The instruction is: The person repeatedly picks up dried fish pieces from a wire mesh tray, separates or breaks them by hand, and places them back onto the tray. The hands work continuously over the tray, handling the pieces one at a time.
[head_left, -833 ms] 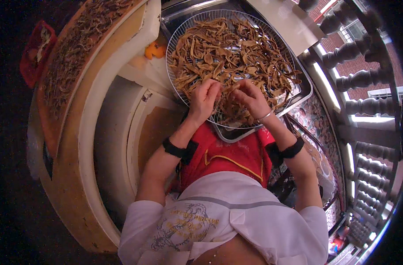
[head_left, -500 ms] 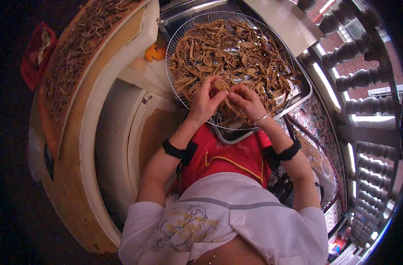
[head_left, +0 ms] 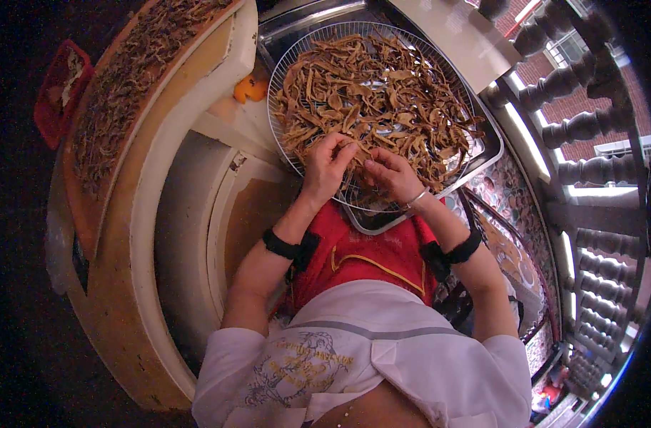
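Note:
Brown, shrivelled dried strips lie spread over a round wire rack, which rests on a rectangular metal tray. My left hand is at the rack's near edge, thumb and fingertips pinched on a dried strip. Close beside it, my right hand has its fingers curled and thumb pressed in, also on a dried strip. Whether both hands grip the same piece cannot be made out, since the fingers cover most of it. A thin bracelet circles my right wrist.
On the left, a curved cabinet carries an orange board covered with thinner dried strips. A red basket stands beyond it. Orange peel lies left of the rack. A balustrade runs along the right.
Both hands have come slightly nearer to me and a little apart. The broad, pale piece that showed between my fingertips is no longer visible there.

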Available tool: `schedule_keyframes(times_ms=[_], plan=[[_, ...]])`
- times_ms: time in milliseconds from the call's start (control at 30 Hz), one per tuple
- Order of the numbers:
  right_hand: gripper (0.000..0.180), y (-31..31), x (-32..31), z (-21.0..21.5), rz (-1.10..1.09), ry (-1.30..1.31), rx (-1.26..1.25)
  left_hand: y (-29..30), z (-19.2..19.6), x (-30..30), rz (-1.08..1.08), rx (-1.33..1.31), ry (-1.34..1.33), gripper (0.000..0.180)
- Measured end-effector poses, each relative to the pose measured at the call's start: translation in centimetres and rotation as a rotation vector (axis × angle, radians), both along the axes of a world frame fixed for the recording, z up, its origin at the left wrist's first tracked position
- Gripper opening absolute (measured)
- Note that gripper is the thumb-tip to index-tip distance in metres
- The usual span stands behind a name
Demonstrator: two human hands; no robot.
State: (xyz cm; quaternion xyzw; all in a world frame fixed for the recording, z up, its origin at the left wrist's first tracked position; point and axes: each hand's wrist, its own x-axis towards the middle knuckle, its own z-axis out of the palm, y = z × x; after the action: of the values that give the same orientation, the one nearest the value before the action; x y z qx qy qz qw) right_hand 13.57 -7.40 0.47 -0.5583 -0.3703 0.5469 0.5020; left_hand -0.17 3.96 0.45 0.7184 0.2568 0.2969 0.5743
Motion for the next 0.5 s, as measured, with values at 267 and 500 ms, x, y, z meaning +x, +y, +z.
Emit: schedule_keyframes(times_ms=[267,500], plan=[[0.023,-0.2,-0.4,0.7,-0.135,0.027,-0.07,-0.2,1.0,0.3,-0.059,-0.02,-0.058,0.02],[0.023,-0.6,2.0,2.1,-0.068,0.068,-0.158,-0.7,1.0,0.5,-0.167,0.446,0.101,0.032]])
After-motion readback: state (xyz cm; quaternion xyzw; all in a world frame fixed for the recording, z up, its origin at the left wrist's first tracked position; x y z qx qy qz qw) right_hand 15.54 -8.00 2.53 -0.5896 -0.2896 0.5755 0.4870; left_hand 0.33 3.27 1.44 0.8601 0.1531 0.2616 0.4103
